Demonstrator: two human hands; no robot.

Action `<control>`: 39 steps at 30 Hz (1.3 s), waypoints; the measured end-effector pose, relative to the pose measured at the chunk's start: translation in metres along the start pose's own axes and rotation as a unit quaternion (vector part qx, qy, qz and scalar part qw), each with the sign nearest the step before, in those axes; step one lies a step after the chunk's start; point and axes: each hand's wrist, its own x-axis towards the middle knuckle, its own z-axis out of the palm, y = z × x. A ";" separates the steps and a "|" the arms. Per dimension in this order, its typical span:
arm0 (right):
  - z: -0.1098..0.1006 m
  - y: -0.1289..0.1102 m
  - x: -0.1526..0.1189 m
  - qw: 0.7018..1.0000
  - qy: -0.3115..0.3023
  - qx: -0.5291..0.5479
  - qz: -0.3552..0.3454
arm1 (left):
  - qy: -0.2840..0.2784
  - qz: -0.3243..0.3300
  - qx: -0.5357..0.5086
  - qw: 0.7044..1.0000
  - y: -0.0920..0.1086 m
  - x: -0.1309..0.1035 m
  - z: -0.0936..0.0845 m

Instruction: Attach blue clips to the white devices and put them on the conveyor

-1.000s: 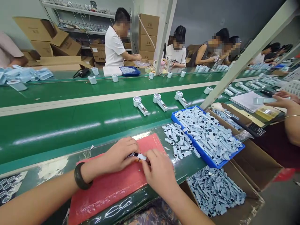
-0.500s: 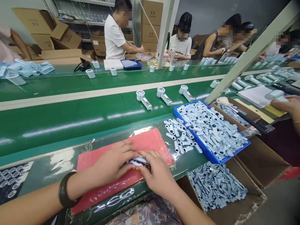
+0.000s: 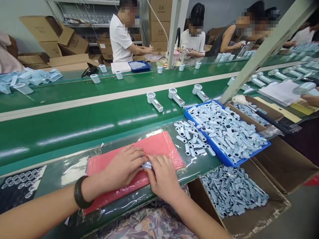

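My left hand [image 3: 123, 167] and my right hand [image 3: 163, 177] meet over a red foam mat [image 3: 159, 146] on the near bench edge. Between their fingertips they pinch a small pale blue plastic piece [image 3: 147, 164], pressed down against the mat and mostly hidden by the fingers. A dark bangle [image 3: 79, 196] sits on my left wrist. Right of the mat lies a loose cluster of the same pale blue pieces [image 3: 190, 141]. Beyond it a blue tray [image 3: 225, 161] is heaped with them.
A cardboard box [image 3: 251, 219] of the blue pieces stands below the bench at right. Three white handheld devices [image 3: 175, 97] lie on the green conveyor belt [image 3: 74, 126]. A sheet of round stickers [image 3: 17, 181] lies at left. Several people work across the belt; another person's hand [image 3: 310, 99] is at right.
Both hands have gone from holding the small piece just above the mat to pressing it down on the mat. The view has shifted slightly.
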 end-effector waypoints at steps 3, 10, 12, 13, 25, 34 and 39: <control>0.000 0.000 0.000 1.000 0.012 0.005 0.001 | -0.012 -0.009 -0.025 1.000 0.000 0.002 -0.001; -0.012 0.005 0.000 0.997 -0.011 0.082 0.006 | -0.039 -0.009 -0.035 0.999 -0.001 0.009 -0.010; -0.012 0.005 0.001 0.996 -0.008 0.085 0.011 | -0.048 -0.007 -0.046 0.998 -0.002 0.009 -0.012; -0.012 0.005 0.001 0.996 -0.007 0.086 0.012 | -0.051 -0.008 -0.049 0.997 -0.003 0.009 -0.013; -0.033 0.043 -0.011 0.993 0.108 0.035 0.030 | -0.078 0.002 0.082 0.994 -0.034 0.033 -0.020; -0.060 0.096 -0.010 0.928 0.176 -0.268 0.187 | -0.041 -0.118 0.297 0.947 -0.188 0.133 -0.053; -0.050 0.085 0.001 0.918 0.149 -0.325 0.173 | -0.069 -0.185 0.277 0.940 -0.216 0.136 -0.027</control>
